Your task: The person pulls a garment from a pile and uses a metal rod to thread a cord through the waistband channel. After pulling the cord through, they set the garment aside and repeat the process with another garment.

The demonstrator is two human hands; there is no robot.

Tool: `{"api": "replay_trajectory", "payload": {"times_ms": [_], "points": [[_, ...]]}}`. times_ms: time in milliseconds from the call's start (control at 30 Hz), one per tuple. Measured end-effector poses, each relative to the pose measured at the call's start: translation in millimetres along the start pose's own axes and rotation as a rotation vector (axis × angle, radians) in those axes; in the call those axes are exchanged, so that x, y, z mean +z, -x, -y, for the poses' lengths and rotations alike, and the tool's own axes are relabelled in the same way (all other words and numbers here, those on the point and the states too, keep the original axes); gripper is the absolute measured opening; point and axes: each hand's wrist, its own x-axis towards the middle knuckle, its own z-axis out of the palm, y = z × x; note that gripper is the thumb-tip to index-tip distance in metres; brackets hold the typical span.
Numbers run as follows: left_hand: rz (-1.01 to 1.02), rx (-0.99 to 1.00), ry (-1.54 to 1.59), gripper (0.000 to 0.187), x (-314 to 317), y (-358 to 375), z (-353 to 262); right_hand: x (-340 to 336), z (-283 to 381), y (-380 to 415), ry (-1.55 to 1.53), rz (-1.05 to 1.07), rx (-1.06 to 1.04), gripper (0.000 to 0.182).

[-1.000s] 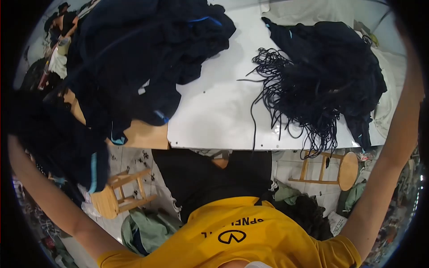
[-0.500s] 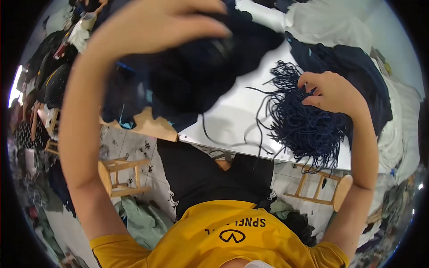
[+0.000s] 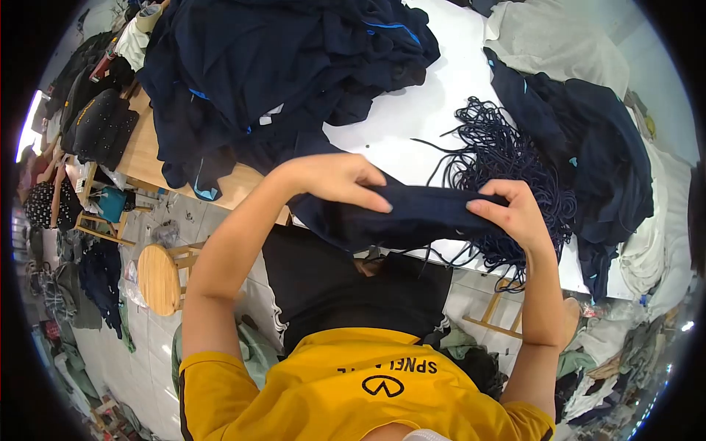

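A navy garment [image 3: 412, 213] is stretched between my hands above the table's front edge. My left hand [image 3: 334, 180] is closed on its left part, thumb on top and the other fingers hidden behind or under the cloth. At its right end my right hand [image 3: 512, 209] pinches the edge between thumb and fingers. Behind and beside the right hand lies a tangled heap of navy cords [image 3: 507, 154], a few strands hanging over the edge. A large pile of navy garments [image 3: 272, 59] sits beyond my left hand.
More navy garments [image 3: 588, 147] lie on the white tabletop [image 3: 412, 117] at right, beside pale cloth [image 3: 559, 37]. Wooden stools [image 3: 159, 279] stand below at the left and right. Fabric heaps [image 3: 257, 353] cover parts of the floor. Another person [image 3: 51, 198] is at far left.
My left hand has come down from the garment pile towards me, and my right hand has left the cord heap. Both now hold a navy garment spread between them.
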Motion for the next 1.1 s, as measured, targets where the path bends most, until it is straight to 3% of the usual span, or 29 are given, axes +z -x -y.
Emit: {"api": "replay_trajectory", "payload": {"times_ms": [33, 67, 133, 167, 300, 400, 567, 633, 700, 767, 833, 867, 967, 1000, 1100], "points": [[-0.054, -0.048, 0.082, 0.031, 5.7, 8.3, -2.3, 0.7, 3.6, 4.6, -0.038, -0.006, 0.122, 0.016], [-0.107, -0.096, 0.165, 0.030, 9.6, 13.9, -4.7, 2.0, -1.2, 5.7, -0.007, 0.000, 0.061, 0.019], [-0.106, 0.020, 0.153, 0.029, 14.7, 15.8, 11.0, 5.5, -9.9, 7.1, 0.052, 0.011, -0.058, 0.025], [-0.106, 0.080, 0.148, 0.028, 17.0, 16.3, 16.9, 9.1, -11.0, 7.9, -0.020, -0.010, -0.018, 0.031], [-0.132, -0.007, 0.176, 0.023, 10.8, 26.1, 8.5, 26.4, -25.3, -3.9, -0.254, -0.102, -0.117, 0.029], [-0.126, 0.005, 0.093, 0.027, 4.8, 29.9, 8.1, 27.6, -26.9, -6.4, -0.384, -0.047, 0.000, 0.029], [-0.194, 0.080, -0.273, 0.037, 16.3, 18.0, -0.6, 49.9, -17.7, -9.3, -0.143, -0.146, -0.110, 0.026], [-0.230, 0.147, -0.328, 0.039, 20.7, 12.3, 2.8, 52.3, -13.1, -12.7, -0.181, -0.105, -0.106, 0.018], [-0.245, 0.078, -0.383, 0.036, 25.7, 8.0, -1.7, 56.9, -7.8, -13.9, -0.244, -0.055, -0.099, 0.015], [-0.285, 0.078, -0.446, 0.032, 33.4, 0.9, -4.8, 62.8, 0.8, -19.6, -0.327, 0.003, -0.106, 0.022], [-0.360, 0.143, -0.515, 0.028, 44.6, -6.7, 0.4, 77.4, 8.9, -20.6, -0.266, 0.022, -0.103, 0.046], [-0.411, 0.160, -0.477, 0.026, 48.1, -8.2, 4.6, 82.5, 24.6, -19.6, -0.236, 0.014, -0.055, 0.055], [-0.641, 0.269, -0.250, 0.022, 63.8, -12.0, 25.1, 84.8, 27.1, -23.5, -0.421, -0.106, -0.219, 0.072], [-0.766, 0.329, -0.335, 0.020, 62.7, -10.4, 25.8, 81.8, 29.1, -25.6, -0.382, -0.180, -0.233, 0.083], [-1.103, 0.486, -0.567, 0.018, 46.3, -4.6, 23.8, 82.4, 5.8, -40.3, 0.069, -0.384, -0.370, 0.091]]}}
